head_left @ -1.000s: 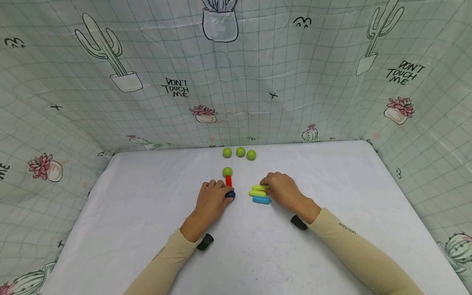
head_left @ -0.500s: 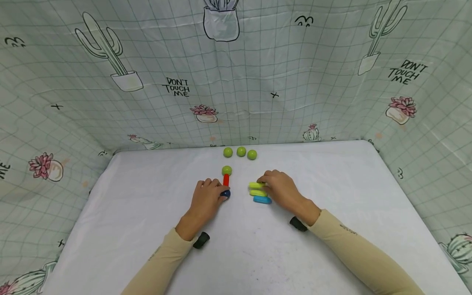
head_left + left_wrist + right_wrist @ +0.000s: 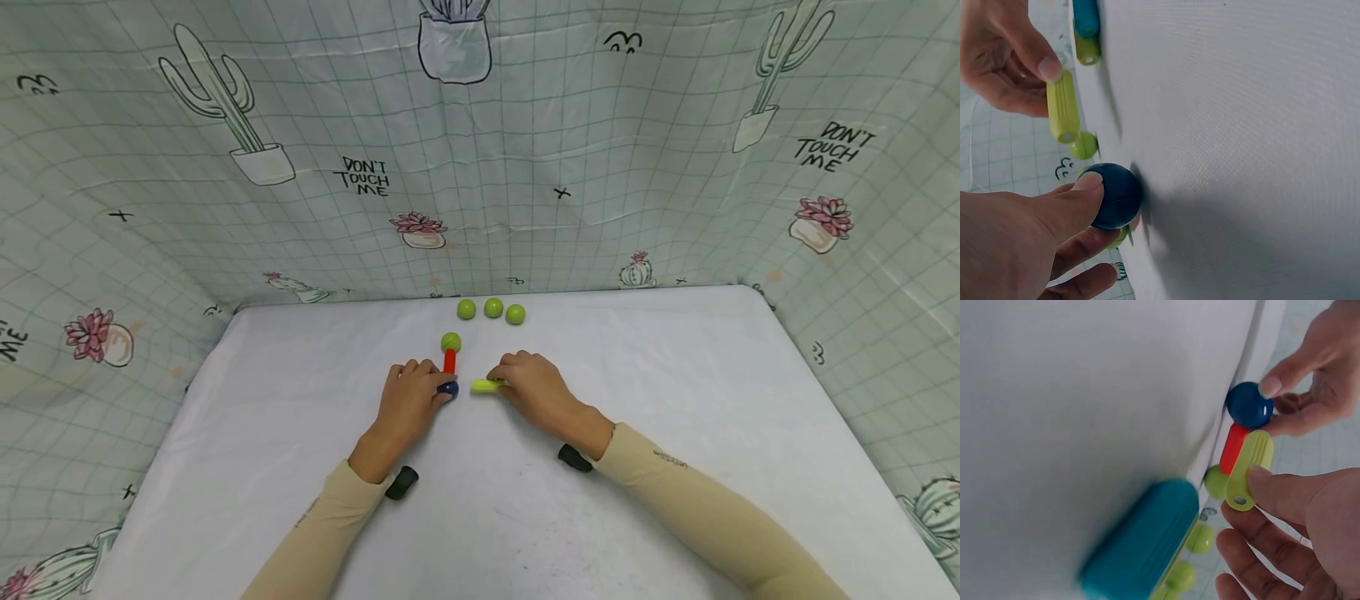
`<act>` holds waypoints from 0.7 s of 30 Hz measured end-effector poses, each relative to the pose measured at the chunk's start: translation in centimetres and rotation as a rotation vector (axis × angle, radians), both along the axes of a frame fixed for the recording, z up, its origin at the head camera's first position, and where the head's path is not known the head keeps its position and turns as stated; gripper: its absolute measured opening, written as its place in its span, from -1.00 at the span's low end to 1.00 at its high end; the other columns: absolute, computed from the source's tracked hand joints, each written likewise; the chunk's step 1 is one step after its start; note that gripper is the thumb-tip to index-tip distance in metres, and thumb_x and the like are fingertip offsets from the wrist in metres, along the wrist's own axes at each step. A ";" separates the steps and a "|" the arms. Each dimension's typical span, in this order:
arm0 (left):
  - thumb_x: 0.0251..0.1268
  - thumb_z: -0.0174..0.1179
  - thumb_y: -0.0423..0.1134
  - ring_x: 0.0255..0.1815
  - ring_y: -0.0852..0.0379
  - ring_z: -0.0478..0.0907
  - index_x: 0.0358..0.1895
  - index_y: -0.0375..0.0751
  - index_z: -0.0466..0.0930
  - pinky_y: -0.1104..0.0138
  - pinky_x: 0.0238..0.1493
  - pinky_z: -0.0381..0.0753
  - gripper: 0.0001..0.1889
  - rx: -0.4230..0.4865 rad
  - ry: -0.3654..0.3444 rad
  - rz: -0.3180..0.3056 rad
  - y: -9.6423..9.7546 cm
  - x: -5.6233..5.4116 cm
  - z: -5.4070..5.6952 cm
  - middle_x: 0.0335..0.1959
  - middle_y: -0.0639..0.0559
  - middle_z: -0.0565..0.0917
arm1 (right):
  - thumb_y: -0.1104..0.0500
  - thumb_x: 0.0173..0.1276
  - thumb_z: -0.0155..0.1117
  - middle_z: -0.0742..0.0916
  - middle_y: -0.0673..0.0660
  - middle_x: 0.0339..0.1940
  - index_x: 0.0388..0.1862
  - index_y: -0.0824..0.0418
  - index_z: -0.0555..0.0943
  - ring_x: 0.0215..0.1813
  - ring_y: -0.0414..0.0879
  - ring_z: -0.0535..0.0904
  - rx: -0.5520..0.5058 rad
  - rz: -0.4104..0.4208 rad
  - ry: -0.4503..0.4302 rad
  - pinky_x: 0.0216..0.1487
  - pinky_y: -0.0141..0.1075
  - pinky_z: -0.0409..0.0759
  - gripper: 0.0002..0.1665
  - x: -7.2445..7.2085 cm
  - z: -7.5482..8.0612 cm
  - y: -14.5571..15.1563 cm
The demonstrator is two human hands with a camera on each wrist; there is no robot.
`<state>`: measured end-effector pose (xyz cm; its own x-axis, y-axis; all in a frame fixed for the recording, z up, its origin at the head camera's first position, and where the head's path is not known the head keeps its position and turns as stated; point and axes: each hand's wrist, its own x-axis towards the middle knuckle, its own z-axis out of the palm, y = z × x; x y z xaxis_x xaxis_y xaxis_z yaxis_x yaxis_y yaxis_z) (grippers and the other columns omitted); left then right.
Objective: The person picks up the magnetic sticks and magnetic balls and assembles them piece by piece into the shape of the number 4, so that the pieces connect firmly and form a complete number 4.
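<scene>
My left hand [image 3: 403, 408] pinches a dark blue ball [image 3: 1117, 199] between thumb and fingers, low over the white table. A red stick [image 3: 449, 362] joins this ball to a green ball [image 3: 451, 342] in a line pointing away from me. My right hand [image 3: 542, 398] pinches a yellow-green magnetic stick [image 3: 1249, 472] with a metal disc in its end. In the head view this stick points left at the blue ball, a small gap between them. Another yellow-green stick [image 3: 1087, 50] and a blue stick [image 3: 1147, 544] lie side by side, hidden behind my right hand in the head view.
Three loose green balls [image 3: 493, 308] sit near the table's [image 3: 300, 375] far edge. Behind it hangs a cloth [image 3: 495, 150] with a grid and cactus print. Black wrist cameras [image 3: 402, 482] are worn under both forearms.
My right hand lifts a yellow-green stick off the group and brings it left toward the blue ball. My left hand shifts slightly left with the blue ball, red stick and green ball.
</scene>
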<state>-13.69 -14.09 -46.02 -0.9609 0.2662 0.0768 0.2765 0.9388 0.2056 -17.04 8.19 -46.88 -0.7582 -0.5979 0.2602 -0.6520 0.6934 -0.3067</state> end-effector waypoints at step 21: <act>0.30 0.51 -0.22 0.03 -0.06 0.60 0.14 -0.06 0.82 0.01 0.17 0.50 -0.66 0.049 -0.019 0.017 0.1 -0.1 -0.3 -0.07 -0.03 0.72 | 0.32 0.28 0.58 0.83 0.06 -0.19 -0.11 0.18 0.85 -0.16 -0.01 0.72 0.026 0.004 -0.015 -0.14 -0.14 0.68 -0.80 -0.3 -0.6 -2.2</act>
